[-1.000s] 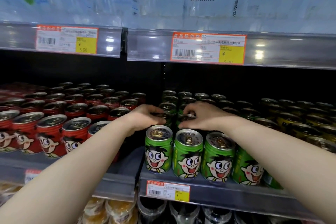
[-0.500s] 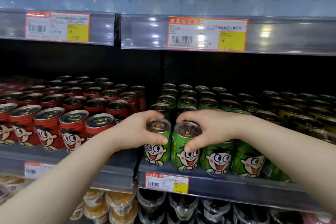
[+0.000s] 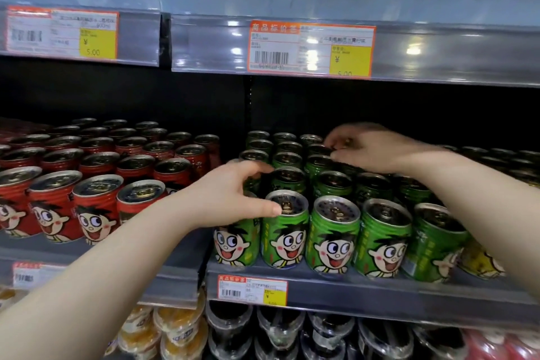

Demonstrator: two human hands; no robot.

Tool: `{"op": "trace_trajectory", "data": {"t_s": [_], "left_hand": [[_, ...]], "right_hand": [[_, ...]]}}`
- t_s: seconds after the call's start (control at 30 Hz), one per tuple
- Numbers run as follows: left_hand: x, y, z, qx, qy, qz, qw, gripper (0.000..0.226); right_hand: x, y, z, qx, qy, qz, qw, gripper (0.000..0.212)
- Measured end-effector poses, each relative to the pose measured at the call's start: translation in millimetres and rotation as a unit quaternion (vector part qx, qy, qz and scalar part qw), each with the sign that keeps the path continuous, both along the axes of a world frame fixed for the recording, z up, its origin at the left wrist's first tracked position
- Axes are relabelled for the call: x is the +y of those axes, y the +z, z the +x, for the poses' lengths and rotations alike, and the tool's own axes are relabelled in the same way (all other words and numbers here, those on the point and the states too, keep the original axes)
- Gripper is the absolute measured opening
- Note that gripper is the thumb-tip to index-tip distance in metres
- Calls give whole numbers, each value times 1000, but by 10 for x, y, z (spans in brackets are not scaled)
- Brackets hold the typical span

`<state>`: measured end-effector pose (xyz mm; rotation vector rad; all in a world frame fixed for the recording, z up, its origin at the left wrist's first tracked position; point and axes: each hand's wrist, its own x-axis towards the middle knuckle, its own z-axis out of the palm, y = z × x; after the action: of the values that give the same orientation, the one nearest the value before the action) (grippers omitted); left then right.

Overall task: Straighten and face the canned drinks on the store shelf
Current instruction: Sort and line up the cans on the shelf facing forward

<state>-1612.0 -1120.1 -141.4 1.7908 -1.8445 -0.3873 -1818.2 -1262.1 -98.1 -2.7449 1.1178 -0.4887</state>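
Head view of the middle shelf [image 3: 380,294]. At left, red cans [image 3: 96,207] stood in close ranks, the front row's cartoon faces turned outward. The left hand [image 3: 230,199] lay over the front-left green can [image 3: 233,245], which stood at the left end of the green front row. Its fingers [image 3: 257,168] curled down behind the hidden lid and the thumb ran along the front, its tip touching the rim of the neighbouring can, so the hand gripped the can from above. A price tag [image 3: 252,289] sat on the shelf's rail just below. The green cans [image 3: 333,237] of the front row stood upright at the shelf's edge, touching side by side, faces forward; the rightmost was turned partly aside. Further rows filled the shelf behind them. The right hand [image 3: 377,149] was stretched over these rows to a rear green can [image 3: 346,143] deep on the shelf, its fingers curled about that can's top, though blur hid the exact hold. At far right a yellow can [image 3: 479,260] stood beside the green ones, partly behind the forearm.
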Motion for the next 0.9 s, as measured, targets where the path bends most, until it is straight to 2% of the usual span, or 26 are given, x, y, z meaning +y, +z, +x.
{"op": "trace_trajectory", "data": {"t_s": [0.13, 0.23, 0.4, 0.57, 0.7, 0.83, 0.9], "left_hand": [[-292, 54, -223, -78, -13, -5, 997, 65], [-524, 70, -337, -123, -10, 21, 992, 63], [-693, -16, -425, -162, -23, 89, 983, 55], [-718, -67, -409, -193, -12, 111, 975, 56], [-743, -103, -358, -201, -21, 116, 972, 53], [-736, -96, -358, -194, -26, 133, 972, 46], [-726, -94, -370, -197, -25, 134, 971, 45]], "right_hand": [[-180, -200, -153, 98, -42, 85, 991, 46], [-138, -307, -145, 94, -25, 120, 988, 58], [-149, -402, -77, 96, -50, 91, 990, 63], [-161, -416, 60, 95, -68, 46, 992, 65], [-225, -240, -155, 64, -57, 105, 991, 65], [-284, -85, -361, 207, -104, 93, 968, 66], [-307, -123, -362, 240, -106, 76, 962, 67]]}}
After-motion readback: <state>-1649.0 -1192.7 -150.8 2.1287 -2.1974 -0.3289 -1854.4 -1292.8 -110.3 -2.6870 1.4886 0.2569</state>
